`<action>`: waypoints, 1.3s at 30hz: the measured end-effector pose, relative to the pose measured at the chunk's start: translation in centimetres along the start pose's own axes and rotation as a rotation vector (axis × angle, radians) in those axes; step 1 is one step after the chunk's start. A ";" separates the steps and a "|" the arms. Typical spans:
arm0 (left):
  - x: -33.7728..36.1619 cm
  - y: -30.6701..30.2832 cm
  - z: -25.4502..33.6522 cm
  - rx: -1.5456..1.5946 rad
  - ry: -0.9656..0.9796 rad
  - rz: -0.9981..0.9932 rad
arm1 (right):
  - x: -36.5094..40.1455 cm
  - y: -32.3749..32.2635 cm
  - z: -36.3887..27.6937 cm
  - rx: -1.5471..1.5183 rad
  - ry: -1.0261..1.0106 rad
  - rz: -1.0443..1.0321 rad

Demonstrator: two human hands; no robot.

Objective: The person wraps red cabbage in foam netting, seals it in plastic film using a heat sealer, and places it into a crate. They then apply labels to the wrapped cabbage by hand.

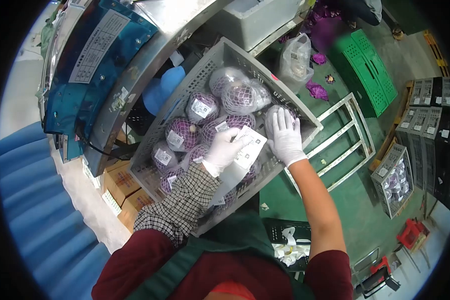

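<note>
My left hand [223, 150], in a white glove, is closed on a strip of white labels [250, 147] over the grey crate [290, 97]. The strip hangs down below the hand. My right hand [286, 135], also gloved, lies with its fingers stretched out on a netted purple cabbage [274, 120] at the crate's right end. Several more netted cabbages fill the crate, among them a labelled one [202, 108] and another [181, 135] to the left. Many carry a white label; the ones under my left hand are partly hidden.
A blue machine [92, 60] with a metal frame stands at the left. Behind the crate are a pale bin [257, 25] and a plastic bag [295, 60]. To the right are a green crate [367, 72], a metal rack [352, 120] and stacked grey crates [420, 130]. Cardboard boxes [121, 181] sit lower left.
</note>
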State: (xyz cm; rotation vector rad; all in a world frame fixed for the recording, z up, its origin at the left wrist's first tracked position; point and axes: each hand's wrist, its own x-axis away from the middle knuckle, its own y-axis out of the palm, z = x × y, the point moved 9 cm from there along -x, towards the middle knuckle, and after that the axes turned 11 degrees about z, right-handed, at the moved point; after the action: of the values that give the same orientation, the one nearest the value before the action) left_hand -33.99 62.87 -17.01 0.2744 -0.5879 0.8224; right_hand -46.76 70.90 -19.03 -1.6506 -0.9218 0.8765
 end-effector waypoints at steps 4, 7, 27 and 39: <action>0.6 -0.1 2.4 0.041 0.079 -0.076 | 0.3 -0.1 1.7 -0.174 0.182 -0.113; 1.0 0.4 3.5 -0.102 0.158 -0.118 | 0.3 -4.1 0.1 -1.093 0.483 -0.105; -10.2 -2.0 6.3 -0.826 0.328 0.371 | -5.4 -6.0 -0.7 -0.864 0.265 0.391; -1.9 -11.1 6.7 -0.149 0.147 0.353 | -6.8 1.0 -7.0 -0.380 -0.002 0.084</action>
State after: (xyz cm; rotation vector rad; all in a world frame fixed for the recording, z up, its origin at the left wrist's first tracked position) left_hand -29.25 51.42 -12.83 -0.0292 -0.5632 1.1221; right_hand -43.44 61.78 -17.62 -2.0246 -1.0748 0.7929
